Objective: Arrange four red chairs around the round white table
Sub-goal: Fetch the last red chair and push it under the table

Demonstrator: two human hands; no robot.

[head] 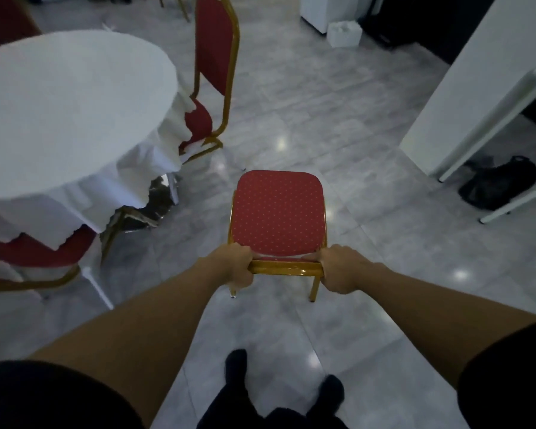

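Observation:
A red chair (278, 212) with a gold frame is in front of me on the open floor, seen from above. My left hand (234, 267) and my right hand (342, 269) both grip the gold bar at its near edge. The round white table (65, 116) with a draped cloth stands to the left. A second red chair (215, 54) stands at the table's right side, its seat partly under the cloth. A third red chair (41, 252) is tucked at the table's near side. A red chair back (3, 20) shows beyond the table, top left.
Shiny grey tiled floor lies all around. A white table (483, 97) with thin legs stands at the right, a black bag (498, 184) under it. A white box (344, 34) sits on the floor at the back. My dark-socked feet (279, 385) are below.

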